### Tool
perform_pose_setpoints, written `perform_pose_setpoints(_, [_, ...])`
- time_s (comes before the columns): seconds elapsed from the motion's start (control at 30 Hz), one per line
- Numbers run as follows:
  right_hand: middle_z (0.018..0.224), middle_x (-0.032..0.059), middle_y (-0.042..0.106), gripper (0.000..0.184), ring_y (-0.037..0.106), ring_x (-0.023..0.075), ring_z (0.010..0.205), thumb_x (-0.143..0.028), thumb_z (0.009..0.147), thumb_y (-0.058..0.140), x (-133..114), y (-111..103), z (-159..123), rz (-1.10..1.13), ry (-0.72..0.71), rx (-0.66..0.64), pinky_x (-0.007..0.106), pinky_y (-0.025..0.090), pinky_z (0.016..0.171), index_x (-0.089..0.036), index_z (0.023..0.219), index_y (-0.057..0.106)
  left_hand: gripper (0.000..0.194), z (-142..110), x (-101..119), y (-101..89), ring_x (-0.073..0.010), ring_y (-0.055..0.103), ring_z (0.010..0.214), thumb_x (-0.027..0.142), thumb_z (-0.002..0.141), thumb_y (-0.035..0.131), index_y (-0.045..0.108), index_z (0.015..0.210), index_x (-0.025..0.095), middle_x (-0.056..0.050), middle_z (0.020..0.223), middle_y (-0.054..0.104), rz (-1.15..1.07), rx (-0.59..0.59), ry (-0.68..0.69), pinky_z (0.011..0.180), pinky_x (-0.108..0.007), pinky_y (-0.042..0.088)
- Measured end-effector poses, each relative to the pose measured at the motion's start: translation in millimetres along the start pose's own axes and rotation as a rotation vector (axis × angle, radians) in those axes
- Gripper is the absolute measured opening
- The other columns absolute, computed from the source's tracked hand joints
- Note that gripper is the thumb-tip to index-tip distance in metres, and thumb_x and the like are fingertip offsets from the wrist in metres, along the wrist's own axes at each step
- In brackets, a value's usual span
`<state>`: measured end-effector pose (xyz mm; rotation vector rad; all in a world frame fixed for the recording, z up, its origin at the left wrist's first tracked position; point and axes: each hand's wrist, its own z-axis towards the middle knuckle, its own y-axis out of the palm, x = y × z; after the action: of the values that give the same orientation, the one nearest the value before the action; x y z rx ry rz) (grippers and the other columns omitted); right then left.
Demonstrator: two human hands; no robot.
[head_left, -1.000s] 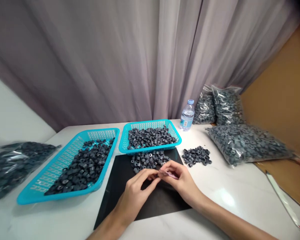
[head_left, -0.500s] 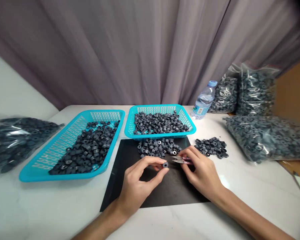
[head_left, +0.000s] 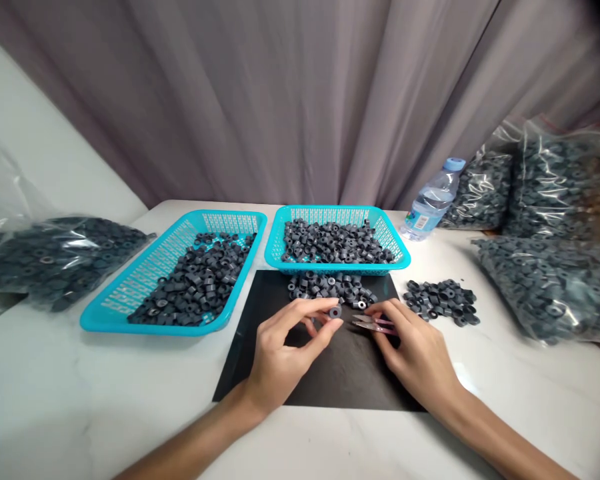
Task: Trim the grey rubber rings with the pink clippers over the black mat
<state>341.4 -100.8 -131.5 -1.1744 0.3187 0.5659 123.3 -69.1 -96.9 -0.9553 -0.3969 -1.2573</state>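
Left hand (head_left: 283,350): pinches one ring (head_left: 335,307), best kept steady
Right hand (head_left: 416,339): grips snips (head_left: 374,327), best angled clear of left fingertips (head_left: 335,325)

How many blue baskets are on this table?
2. One basket sits on the left, beside a plastic bag; the other basket sits at the far edge of the black mat. No others show.

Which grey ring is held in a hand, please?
The ring pinched in the left hand; the others in view lie in piles, baskets or bags.
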Motion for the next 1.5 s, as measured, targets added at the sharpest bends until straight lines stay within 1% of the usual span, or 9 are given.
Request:
perform_pose_setpoints(0.13, [0.093,0.0059,0.071,0.015,0.066,0.0217,0.080,-0.027,0.095,0.052,-5,-2,0,0.259,0.087,0.028,0.031,0.047,0.068,-0.023,0.098,0.065,0.014,2,5,2.8,-0.0132,0.070,0.073,0.021,0.088,0.073,0.076,0.102,0.025,0.000,0.089,0.077,-0.102,-0.017,-0.150,0.069,-0.025,0.056])
perform_pose_setpoints(0.27, [0.085,0.0051,0.070,0.026,0.063,0.0212,0.078,-0.047,0.091,0.064,-17,-5,5,0.720,0.330,-0.013,0.029,0.048,0.066,-0.021,0.090,0.066,0.015,2,13,7.0,-0.0172,0.074,0.077,0.034,0.089,0.072,0.074,0.094,0.019,-0.006,0.089,0.079,-0.493,-0.082,-0.604,0.060,-0.023,0.053])
perform_pose_setpoints(0.37, [0.074,0.0027,0.067,0.033,0.060,0.0184,0.072,-0.053,0.088,0.068,-22,-8,9,0.896,0.386,-0.090,0.028,0.046,0.067,-0.020,0.084,0.065,0.021,-1,16,8.8,-0.0168,0.074,0.078,0.037,0.087,0.074,0.072,0.090,0.016,-0.008,0.089,0.080,-0.740,-0.103,-0.831,0.059,-0.020,0.051])
perform_pose_setpoints(0.73, [0.064,0.0016,0.062,0.044,0.038,0.0109,0.051,-0.060,0.089,0.066,-38,-3,-4,1.057,0.479,-0.222,0.026,0.034,0.051,-0.019,0.074,0.067,0.028,-6,10,10.7,-0.0149,0.074,0.072,0.040,0.086,0.077,0.065,0.086,0.014,-0.010,0.085,0.079,-0.866,-0.064,-1.003,0.052,-0.016,0.047])
perform_pose_setpoints(0.93, [0.067,0.0030,0.063,0.047,0.054,0.0168,0.064,-0.063,0.089,0.064,-51,4,1,1.022,0.540,-0.158,0.027,0.043,0.063,-0.020,0.068,0.064,0.032,-4,11,11.4,-0.0141,0.072,0.067,0.042,0.085,0.078,0.062,0.080,0.015,-0.009,0.081,0.078,-0.854,-0.031,-0.976,0.049,-0.016,0.044])
perform_pose_setpoints(1.13, [0.066,0.0018,0.060,0.047,0.049,0.0148,0.059,-0.064,0.087,0.065,-47,10,3,1.068,0.516,-0.121,0.026,0.040,0.057,-0.020,0.070,0.065,0.031,-4,11,8.6,-0.0154,0.069,0.065,0.044,0.082,0.080,0.066,0.079,0.017,-0.007,0.075,0.076,-0.724,-0.029,-0.892,0.049,-0.019,0.046])
perform_pose_setpoints(1.3, [0.061,-0.0032,0.047,0.048,0.033,0.0091,0.050,-0.065,0.082,0.071,-44,11,-1,1.133,0.557,-0.146,0.024,0.026,0.047,-0.019,0.071,0.063,0.013,-15,15,4.7,-0.0179,0.069,0.059,0.034,0.081,0.081,0.076,0.080,0.022,-0.005,0.074,0.079,-0.289,-0.104,-0.468,0.053,-0.027,0.054])
perform_pose_setpoints(1.43, [0.062,-0.0046,0.043,0.053,0.024,0.0074,0.050,-0.069,0.079,0.071,-42,14,3,1.133,0.585,-0.130,0.023,0.017,0.045,-0.017,0.075,0.063,0.005,-1,11,-15.4,-0.0205,0.074,0.080,0.025,0.090,0.071,0.076,0.093,0.026,-0.003,0.091,0.081,0.040,-0.083,-0.069,0.074,-0.031,0.058])
perform_pose_setpoints(1.5, [0.063,-0.0051,0.041,0.055,0.022,0.0069,0.050,-0.071,0.078,0.071,-41,14,5,1.138,0.606,-0.126,0.023,0.014,0.045,-0.016,0.077,0.062,0.010,14,5,-32.4,-0.0205,0.073,0.087,0.027,0.093,0.067,0.074,0.099,0.026,-0.003,0.100,0.079,0.241,-0.060,-0.040,0.079,-0.031,0.057])
